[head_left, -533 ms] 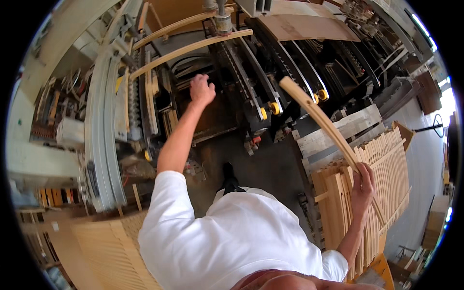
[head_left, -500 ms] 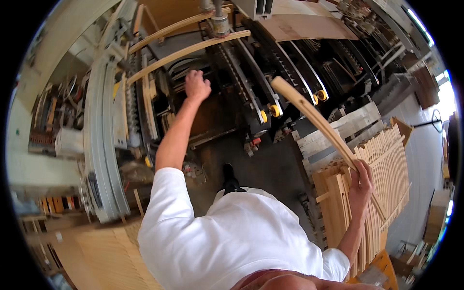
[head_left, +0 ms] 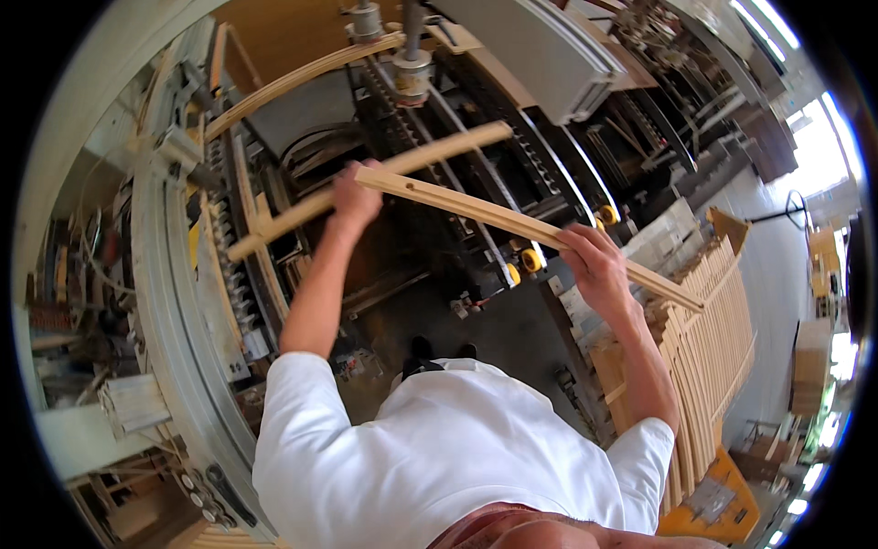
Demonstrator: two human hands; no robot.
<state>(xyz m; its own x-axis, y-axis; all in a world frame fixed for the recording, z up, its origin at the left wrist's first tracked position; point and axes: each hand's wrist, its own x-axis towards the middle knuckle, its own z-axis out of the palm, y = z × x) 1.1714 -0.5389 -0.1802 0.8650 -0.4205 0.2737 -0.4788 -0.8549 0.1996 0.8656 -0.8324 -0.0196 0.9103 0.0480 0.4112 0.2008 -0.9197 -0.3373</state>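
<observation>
My left hand, blurred by motion, is closed around the middle of a pale wooden strip that lies slanted across the machine's rails. My right hand grips a second wooden strip, which has a groove and a small hole near its far end. That end reaches over to my left hand and crosses above the first strip; whether the two touch I cannot tell. Farther back, another wooden strip spans the machine beneath cylindrical clamps.
To the right stands a stack of wooden strips beside an orange cart part. Dark machine rails with yellow rollers jut toward me. A long grey metal beam runs along the left.
The nearer strip on the machine has come toward me, with my left hand now on it. My right hand has swung its strip inward and left, away from the stack.
</observation>
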